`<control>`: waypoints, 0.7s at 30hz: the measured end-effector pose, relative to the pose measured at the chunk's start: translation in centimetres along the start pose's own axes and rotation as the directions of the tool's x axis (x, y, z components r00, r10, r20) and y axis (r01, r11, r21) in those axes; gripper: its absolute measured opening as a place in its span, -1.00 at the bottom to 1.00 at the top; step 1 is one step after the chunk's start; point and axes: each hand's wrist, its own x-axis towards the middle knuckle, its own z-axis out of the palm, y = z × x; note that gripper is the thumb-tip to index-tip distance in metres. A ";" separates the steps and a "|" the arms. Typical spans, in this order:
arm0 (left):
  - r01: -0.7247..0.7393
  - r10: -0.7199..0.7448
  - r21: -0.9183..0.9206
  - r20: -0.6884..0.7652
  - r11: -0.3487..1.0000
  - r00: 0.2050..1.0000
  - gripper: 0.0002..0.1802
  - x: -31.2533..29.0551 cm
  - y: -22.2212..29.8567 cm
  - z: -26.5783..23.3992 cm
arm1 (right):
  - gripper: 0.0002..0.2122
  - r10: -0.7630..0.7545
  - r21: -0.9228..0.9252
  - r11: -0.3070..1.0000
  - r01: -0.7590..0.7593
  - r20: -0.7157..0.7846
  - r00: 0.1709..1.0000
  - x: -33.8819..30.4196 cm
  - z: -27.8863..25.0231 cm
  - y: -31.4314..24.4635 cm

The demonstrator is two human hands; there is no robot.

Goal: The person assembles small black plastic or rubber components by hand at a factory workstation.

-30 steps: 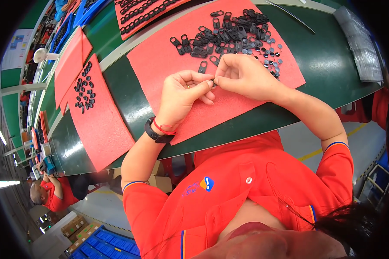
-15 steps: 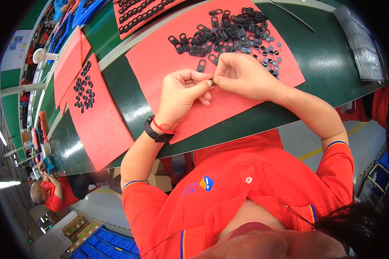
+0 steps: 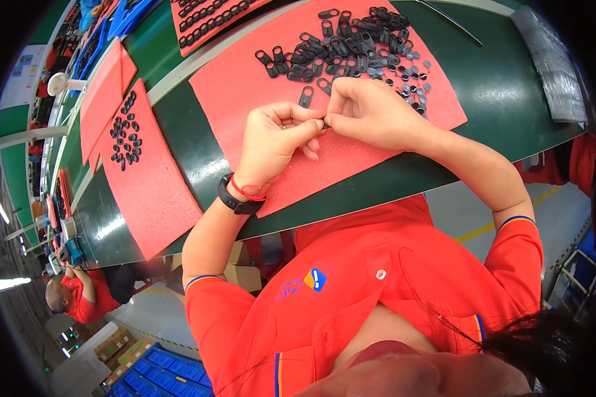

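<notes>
Over a pink foam mat (image 3: pixel 291 188), my left hand (image 3: pixel 271 139) and my right hand (image 3: pixel 372 118) meet fingertip to fingertip. Both are closed in a pinch on a small black part (image 3: pixel 325 123), which the fingers mostly cover. A heap of flat black oblong plastic pieces with a round hole (image 3: pixel 364 45) lies just beyond my hands. Close to my right hand are scattered small round discs (image 3: pixel 420 87), some grey and some dark with thin pins. One loose black piece (image 3: pixel 306 96) rests near my left fingertips.
To the left, another pink mat (image 3: pixel 155 205) bears several small black parts (image 3: pixel 126 132). Rows of black pieces sit on a pink sheet (image 3: pixel 205 30) at the back. A thin metal tool (image 3: pixel 450 23) and clear plastic packs (image 3: pixel 549 66) lie right. A co-worker (image 3: pixel 79 294) sits far left.
The view has shifted very slightly. Both hands keep the same pinch on the small black part, with only tiny finger movement.
</notes>
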 end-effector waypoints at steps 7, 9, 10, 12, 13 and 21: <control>0.009 -0.008 0.014 -0.007 1.000 1.000 -0.90 0.1 0.1 0.0 | -0.84 -0.008 -0.041 0.999 0.008 0.006 1.000 0.2 -0.2 0.0; 0.010 -0.010 0.026 -0.012 1.000 1.000 -0.92 0.0 0.1 0.0 | -0.84 -0.004 -0.053 0.999 0.005 0.013 1.000 0.2 -0.2 -0.1; 0.011 -0.011 0.018 -0.015 1.000 1.000 -0.91 0.1 0.1 -0.1 | -0.85 0.000 -0.066 0.998 0.002 0.019 1.000 0.2 -0.2 -0.1; 0.009 -0.009 0.013 -0.016 1.000 1.000 -0.91 0.0 0.1 -0.2 | -0.86 0.009 0.014 1.000 -0.010 0.034 0.999 0.5 -0.2 0.4; 0.004 -0.005 -0.021 -0.015 1.000 1.000 -0.88 0.0 0.1 -0.3 | -0.86 0.019 0.093 0.995 -0.023 0.051 0.999 0.6 -0.3 0.7; -0.042 0.039 -0.094 -0.037 0.995 0.999 -0.85 -0.1 0.1 -0.1 | -0.87 0.014 0.236 0.971 -0.044 0.127 0.992 0.6 -1.1 0.5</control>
